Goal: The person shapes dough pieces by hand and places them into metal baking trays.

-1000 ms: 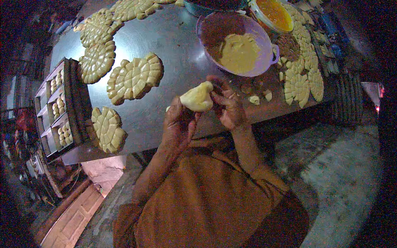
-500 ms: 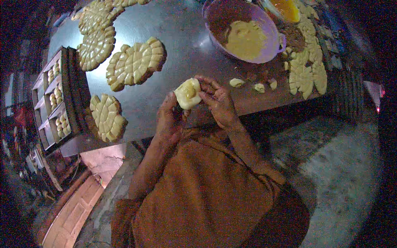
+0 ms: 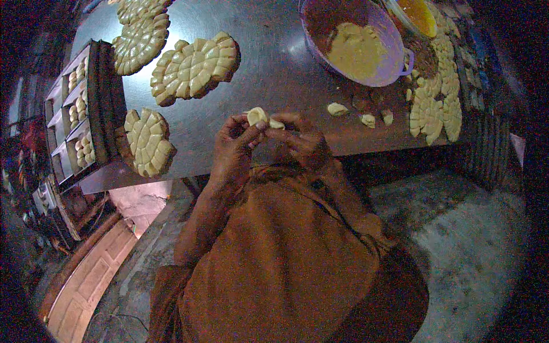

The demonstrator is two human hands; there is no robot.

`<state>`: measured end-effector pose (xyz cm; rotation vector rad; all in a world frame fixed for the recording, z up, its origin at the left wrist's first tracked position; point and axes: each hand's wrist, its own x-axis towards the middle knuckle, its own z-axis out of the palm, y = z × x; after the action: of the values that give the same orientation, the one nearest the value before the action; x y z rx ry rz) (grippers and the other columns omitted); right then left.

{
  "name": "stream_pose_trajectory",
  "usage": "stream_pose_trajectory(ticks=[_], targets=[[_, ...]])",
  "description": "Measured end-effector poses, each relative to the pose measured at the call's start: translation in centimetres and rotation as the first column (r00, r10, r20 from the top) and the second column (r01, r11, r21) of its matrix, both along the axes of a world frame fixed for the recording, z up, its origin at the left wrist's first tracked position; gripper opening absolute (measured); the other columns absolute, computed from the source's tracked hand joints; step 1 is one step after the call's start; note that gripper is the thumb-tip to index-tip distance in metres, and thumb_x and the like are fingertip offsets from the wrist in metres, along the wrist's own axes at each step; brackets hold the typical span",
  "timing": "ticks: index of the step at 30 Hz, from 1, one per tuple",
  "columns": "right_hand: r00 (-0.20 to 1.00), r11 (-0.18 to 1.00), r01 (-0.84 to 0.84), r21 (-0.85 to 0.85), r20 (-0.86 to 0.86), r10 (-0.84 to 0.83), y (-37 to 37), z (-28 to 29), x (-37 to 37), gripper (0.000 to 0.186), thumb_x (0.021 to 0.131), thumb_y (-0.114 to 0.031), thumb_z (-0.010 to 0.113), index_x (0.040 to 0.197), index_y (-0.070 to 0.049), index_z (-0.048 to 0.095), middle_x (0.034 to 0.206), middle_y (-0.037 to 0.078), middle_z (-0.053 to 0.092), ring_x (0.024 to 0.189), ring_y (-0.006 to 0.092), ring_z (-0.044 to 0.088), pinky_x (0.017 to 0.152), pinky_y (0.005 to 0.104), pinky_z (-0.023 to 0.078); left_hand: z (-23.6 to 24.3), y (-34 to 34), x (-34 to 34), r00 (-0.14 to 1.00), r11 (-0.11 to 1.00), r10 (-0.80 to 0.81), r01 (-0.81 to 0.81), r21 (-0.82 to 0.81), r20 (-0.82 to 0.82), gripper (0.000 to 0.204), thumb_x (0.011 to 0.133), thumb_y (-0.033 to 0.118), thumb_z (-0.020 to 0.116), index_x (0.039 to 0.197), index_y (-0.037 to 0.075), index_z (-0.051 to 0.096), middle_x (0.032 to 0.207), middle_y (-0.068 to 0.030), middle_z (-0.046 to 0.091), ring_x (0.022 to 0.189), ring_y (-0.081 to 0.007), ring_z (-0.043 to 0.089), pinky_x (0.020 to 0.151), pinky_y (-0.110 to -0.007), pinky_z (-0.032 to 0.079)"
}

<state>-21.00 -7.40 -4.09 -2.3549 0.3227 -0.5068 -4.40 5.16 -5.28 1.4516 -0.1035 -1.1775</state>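
Observation:
Between both hands, just above the near part of the table, a small pale piece of dough (image 3: 258, 116) is folded over on itself. My left hand (image 3: 233, 150) pinches its left side with thumb and fingers. On the other side my right hand (image 3: 310, 142) grips the dough's right end, its fingers closed and partly covering it. Any filling inside is hidden by the fold. To the right on the tabletop lie small dough lumps (image 3: 337, 109). Beyond them stands a purple basin (image 3: 304, 35) containing a soft beige mass (image 3: 357, 54).
Sheets of joined, glossy dough pieces (image 3: 197, 67) lie at the left, one (image 3: 147, 143) nearer me. A divided tray (image 3: 104, 108) holding small dough balls stands at the far left. More dough pieces (image 3: 434, 111) cover the right side, beside a bowl of yellow liquid (image 3: 420, 16).
The dough was spread open with a yellowish filling showing; now it is folded and pinched. Both hands have come closer together, fingers curled. The view has shifted slightly.

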Motion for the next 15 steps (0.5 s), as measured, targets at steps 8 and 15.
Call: stream_pose_trajectory(ticks=[8, 15], targets=[[0.986, 0.982, 0.165, 0.09, -0.041, -0.162, -1.1, 1.5, 1.8, 0.03, 0.081, -0.012, 0.078, 0.11, -0.011, 0.072, 0.102, 0.007, 0.069, 0.089, 0.0275, 0.07, 0.08, 0.0344, 0.057, 2.4, 0.3, 0.4, 0.949, 0.978, -0.206, 0.207, 0.021, 0.238, 0.021, 0.09, 0.012, 0.072, 0.108, 0.001, 0.066, 0.103, -0.0099, 0.07, 0.098, -0.022, 0.067, 0.091, -0.036, 0.054], [0.994, 0.981, -0.107, 0.159, -0.009, 0.11, -5.0, 3.9, 2.1, 0.02, 0.077, -0.011, 0.08, 0.096, -0.007, 0.074, 0.089, 0.007, 0.069, 0.079, 0.0259, 0.069, 0.071, 0.0352, 0.057, 5.2, 1.0, 2.2, 0.888, 0.934, -0.302, 0.349, -0.08, 0.347, 0.024, 0.092, 0.013, 0.07, 0.113, 0.002, 0.065, 0.107, -0.0099, 0.069, 0.1, -0.0213, 0.066, 0.092, -0.035, 0.052]])
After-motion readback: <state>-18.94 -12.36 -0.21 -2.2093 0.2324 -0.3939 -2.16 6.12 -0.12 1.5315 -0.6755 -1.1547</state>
